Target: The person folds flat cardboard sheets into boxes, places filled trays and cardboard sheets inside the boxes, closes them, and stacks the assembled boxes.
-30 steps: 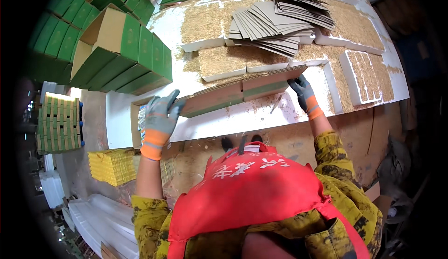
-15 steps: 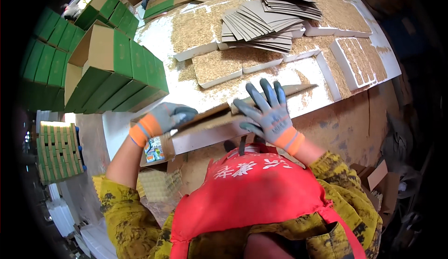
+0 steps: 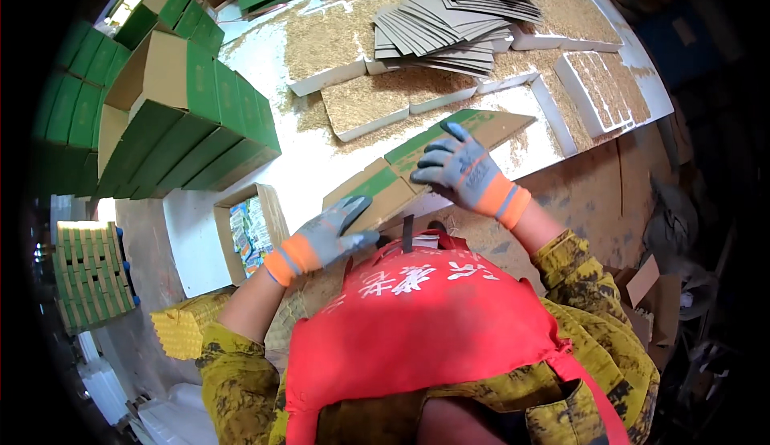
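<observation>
A flat carton with green bands (image 3: 409, 156) lies by the near edge of the white surface (image 3: 191, 240), before the person. Left hand (image 3: 333, 232) at its left end, thumb and fingers spread; right hand (image 3: 461, 174) bends over its near side. Hands apart; whether either pinches the board cannot be told. Two-handed placement presumably steadies it. To the left, an open box (image 3: 276, 214) contains colourful packets (image 3: 251, 232). Beyond, white trays (image 3: 373, 125) hold brown granular material (image 3: 361, 100), with fanned grey sheets (image 3: 441, 32) atop, probably kept within reach; green cartons (image 3: 192, 116) stand in a row.
</observation>
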Tool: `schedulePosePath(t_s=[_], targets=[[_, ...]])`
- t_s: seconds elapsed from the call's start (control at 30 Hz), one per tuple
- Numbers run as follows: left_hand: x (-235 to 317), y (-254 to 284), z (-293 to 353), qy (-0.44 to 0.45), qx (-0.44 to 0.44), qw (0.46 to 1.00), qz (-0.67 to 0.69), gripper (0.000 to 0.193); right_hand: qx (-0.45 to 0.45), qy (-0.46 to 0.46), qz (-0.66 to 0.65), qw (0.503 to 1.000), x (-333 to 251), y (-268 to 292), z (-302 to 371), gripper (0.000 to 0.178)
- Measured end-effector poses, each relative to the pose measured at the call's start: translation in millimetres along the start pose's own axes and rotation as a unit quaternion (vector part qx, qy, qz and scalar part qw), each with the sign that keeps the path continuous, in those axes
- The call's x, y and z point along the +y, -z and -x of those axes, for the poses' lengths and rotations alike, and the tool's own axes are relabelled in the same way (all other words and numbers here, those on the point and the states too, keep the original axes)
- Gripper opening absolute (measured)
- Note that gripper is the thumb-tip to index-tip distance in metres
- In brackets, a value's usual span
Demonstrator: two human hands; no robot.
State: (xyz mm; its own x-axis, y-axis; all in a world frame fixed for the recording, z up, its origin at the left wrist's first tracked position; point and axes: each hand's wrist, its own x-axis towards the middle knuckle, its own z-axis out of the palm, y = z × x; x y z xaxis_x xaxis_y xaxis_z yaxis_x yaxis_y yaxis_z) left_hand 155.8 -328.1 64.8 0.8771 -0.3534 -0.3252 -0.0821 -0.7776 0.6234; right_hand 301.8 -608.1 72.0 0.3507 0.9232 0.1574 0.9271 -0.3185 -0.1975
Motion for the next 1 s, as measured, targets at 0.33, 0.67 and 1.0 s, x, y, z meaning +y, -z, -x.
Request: schedulePosePath(t_s=[0.33, 0.67, 1.0], targets=[[-39, 84, -32, 0.05, 0.045, 0.985, 0.16, 0.049, 0.241, -0.149, 0.059, 0.957, -5, -26, -51, 0.076], [-25, 95, 2, 0.105, 0.254, 0.939, 0.208, 0.021, 0.245, -0.096, -0.165, 0.951, -39, 25, 12, 0.023], [21, 20, -9, 0.09, 0.196, 0.964, 0.154, 0.018, -0.032, 0.021, -0.325, 0.945, -27, 35, 4, 0.037]])
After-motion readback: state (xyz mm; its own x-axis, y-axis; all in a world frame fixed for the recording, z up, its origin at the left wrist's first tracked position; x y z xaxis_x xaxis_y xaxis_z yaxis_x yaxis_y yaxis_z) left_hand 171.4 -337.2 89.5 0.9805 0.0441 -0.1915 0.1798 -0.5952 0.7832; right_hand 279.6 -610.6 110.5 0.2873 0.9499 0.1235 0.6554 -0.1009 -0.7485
